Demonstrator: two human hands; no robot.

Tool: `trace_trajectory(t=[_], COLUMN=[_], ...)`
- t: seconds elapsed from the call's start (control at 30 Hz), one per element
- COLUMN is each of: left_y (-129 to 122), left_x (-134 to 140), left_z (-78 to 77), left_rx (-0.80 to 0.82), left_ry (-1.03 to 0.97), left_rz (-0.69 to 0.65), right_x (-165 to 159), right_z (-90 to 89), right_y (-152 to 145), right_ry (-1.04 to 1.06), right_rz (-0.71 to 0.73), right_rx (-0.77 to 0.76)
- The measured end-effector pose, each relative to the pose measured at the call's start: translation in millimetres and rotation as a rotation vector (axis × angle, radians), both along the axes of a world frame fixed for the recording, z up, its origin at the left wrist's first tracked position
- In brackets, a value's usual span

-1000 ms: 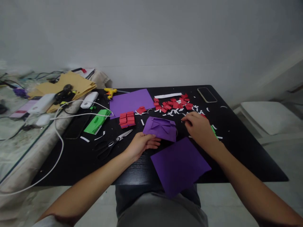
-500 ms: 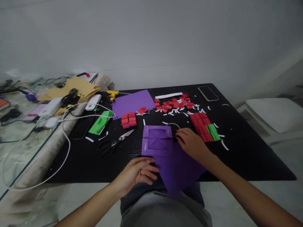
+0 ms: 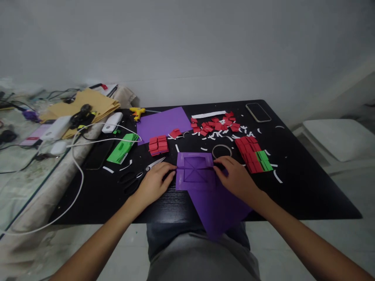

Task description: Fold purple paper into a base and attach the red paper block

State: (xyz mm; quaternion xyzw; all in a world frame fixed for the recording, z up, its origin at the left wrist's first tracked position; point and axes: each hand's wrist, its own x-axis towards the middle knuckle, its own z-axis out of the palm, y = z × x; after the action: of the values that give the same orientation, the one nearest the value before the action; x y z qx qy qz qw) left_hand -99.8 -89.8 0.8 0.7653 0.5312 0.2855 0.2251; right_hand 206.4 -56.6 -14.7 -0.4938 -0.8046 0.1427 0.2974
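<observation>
A folded purple paper piece (image 3: 195, 184), with a square frame and crossing crease lines inside it, lies near the table's front. At its left edge, my left hand (image 3: 158, 180) closes thumb and fingers on the paper. My right hand (image 3: 234, 176) pinches the opposite edge at about the same height. Under the folded piece and my right wrist, a larger purple sheet (image 3: 218, 210) hangs over the front edge. Just beyond my right fingers is a thin ring (image 3: 222, 146), perhaps a tape roll. Black-handled scissors (image 3: 140, 175) lie beside my left hand, partly covered by it.
Red folded papers (image 3: 218, 125) and white strips are scattered at the back. A red-and-green paper block (image 3: 253, 154) lies right, a red stack (image 3: 158, 145) and green papers (image 3: 123, 148) left. A glue gun (image 3: 137, 113), phone (image 3: 258, 112) and looping white cable (image 3: 83, 175) are around.
My left hand has moved up and forward from the front edge and taken the folded paper's left edge. My right hand has shifted slightly, and the ring beyond it shows more fully.
</observation>
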Motion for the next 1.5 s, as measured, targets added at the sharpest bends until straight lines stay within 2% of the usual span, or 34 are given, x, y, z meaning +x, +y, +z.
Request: trace_trajectory(t=[0.1, 0.23, 0.4, 0.5, 0.7, 1.1, 1.27, 1.4, 1.5], left_y=[3, 6, 10, 8, 0, -8, -11, -12, -12], left_x=[4, 7, 10, 13, 19, 23, 19, 17, 18], left_z=[-5.0, -12.7, -15.8, -15.3, -18.5, -14.2, -18.2, -17.1, -15.1], left_rx=[-0.109, -0.273, -0.456, -0.471, -0.381, -0.285, -0.255, -0.240, -0.154], left_ry=[-0.068, -0.319, -0.570, -0.638, -0.672, -0.640, -0.507, -0.254, -0.159], left_rz=[0.073, 0.140, 0.152, 0.154, 0.171, 0.178, 0.176, 0.130, 0.099], right_x=[2, 4, 4, 4, 7, 6, 5, 4, 3], right_z=[0.4, -0.6, -0.7, -1.3, -3.2, -5.3, -7.1, -6.8, -6.3], right_y=[-1, 0, 2, 0, -6, -8, -8, -11, -12], right_ry=[0.126, 0.326, 0.504, 0.573, 0.649, 0.688, 0.637, 0.425, 0.307], right_rz=[-0.070, -0.069, -0.030, -0.042, -0.078, -0.083, -0.084, -0.101, -0.103], right_rx=[-0.171, -0.401, -0.524, -0.549, -0.632, -0.619, -0.611, -0.405, -0.245])
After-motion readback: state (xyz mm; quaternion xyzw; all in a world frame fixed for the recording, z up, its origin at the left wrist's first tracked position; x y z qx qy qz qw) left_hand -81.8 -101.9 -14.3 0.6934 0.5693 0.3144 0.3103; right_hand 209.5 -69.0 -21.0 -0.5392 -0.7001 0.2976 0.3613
